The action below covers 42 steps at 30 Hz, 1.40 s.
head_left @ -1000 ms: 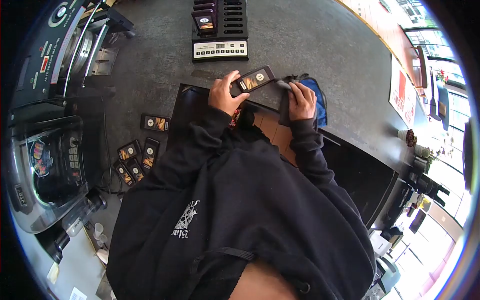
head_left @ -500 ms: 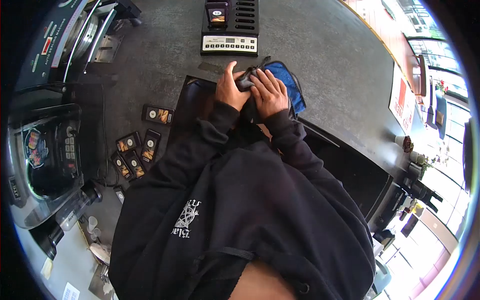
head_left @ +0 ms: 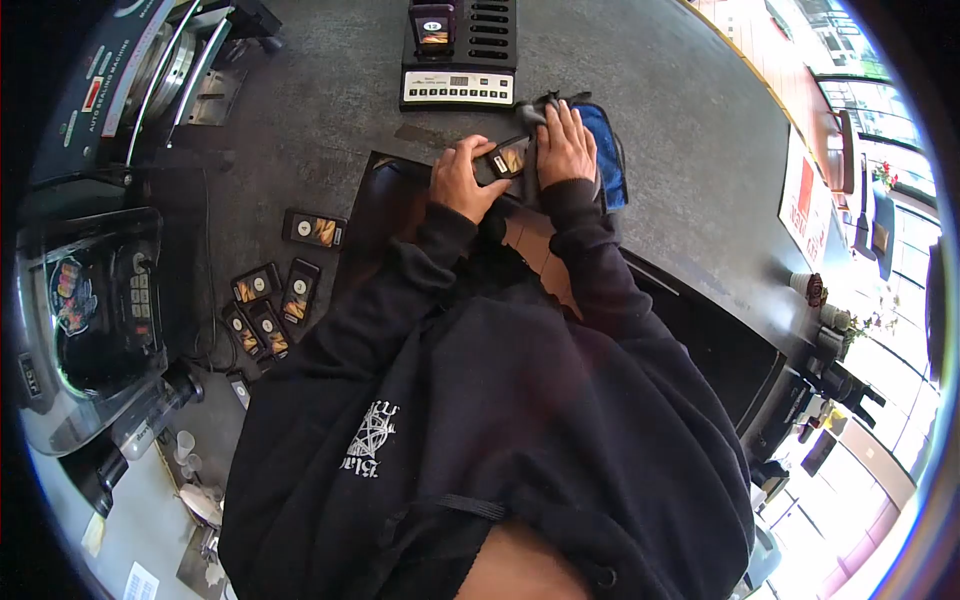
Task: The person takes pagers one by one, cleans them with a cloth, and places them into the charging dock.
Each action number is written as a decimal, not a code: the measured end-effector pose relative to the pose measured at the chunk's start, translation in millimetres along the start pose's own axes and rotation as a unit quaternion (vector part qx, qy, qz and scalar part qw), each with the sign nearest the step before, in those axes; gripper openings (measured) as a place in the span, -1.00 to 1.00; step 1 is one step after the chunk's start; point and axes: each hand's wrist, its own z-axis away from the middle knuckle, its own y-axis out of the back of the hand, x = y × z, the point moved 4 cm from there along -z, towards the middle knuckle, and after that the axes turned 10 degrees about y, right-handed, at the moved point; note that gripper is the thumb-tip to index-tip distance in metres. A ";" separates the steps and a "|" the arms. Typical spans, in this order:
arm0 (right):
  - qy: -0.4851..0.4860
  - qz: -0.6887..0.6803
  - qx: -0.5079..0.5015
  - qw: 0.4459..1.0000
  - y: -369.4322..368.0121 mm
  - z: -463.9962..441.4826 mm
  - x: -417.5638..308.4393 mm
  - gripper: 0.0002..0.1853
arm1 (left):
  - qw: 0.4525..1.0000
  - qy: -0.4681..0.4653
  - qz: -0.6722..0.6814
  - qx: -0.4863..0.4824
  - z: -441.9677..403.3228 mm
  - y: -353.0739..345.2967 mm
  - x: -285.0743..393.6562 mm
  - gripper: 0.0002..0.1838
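My left hand [head_left: 464, 180] is closed round one end of a dark pager [head_left: 510, 160] with a picture on its face, held over the counter's front edge. Against the pager's right end is a dark grey cloth [head_left: 530, 186], with my right hand [head_left: 567, 150] gripping it, fingers together over its top. Part of the pager lies hidden by the cloth and fingers. A blue cloth [head_left: 608, 160] shows just right of my right hand. Beyond my hands stands a black charging base [head_left: 459, 88] with a keypad and several pagers [head_left: 434, 30] in its left slots.
Several similar pagers [head_left: 301, 290] lie on the dark counter [head_left: 330, 120] at the left. Further left are a sealing machine [head_left: 95, 90] and a black machine with a clear cover [head_left: 90, 320]. A red and white sign [head_left: 802, 200] lies at the right.
The pager shows again between my hands, after being covered by cloth and fingers. My right hand has moved right and slightly up with the cloth; the blue cloth has shifted right too.
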 end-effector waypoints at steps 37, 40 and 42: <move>-0.016 -0.175 0.114 0.978 22.2 4.4 7.0 -0.77 | 0.997 -0.061 -0.034 -0.030 -10.9 -5.3 13.4 -0.70; -0.004 -0.124 0.121 0.985 14.4 5.9 2.2 -0.76 | 0.996 -0.050 -0.071 -0.011 -11.1 -6.7 9.7 -0.72; 0.001 -0.102 0.107 0.989 10.8 6.9 0.1 -0.73 | 0.995 -0.051 -0.085 -0.012 -10.6 -8.4 9.1 -0.74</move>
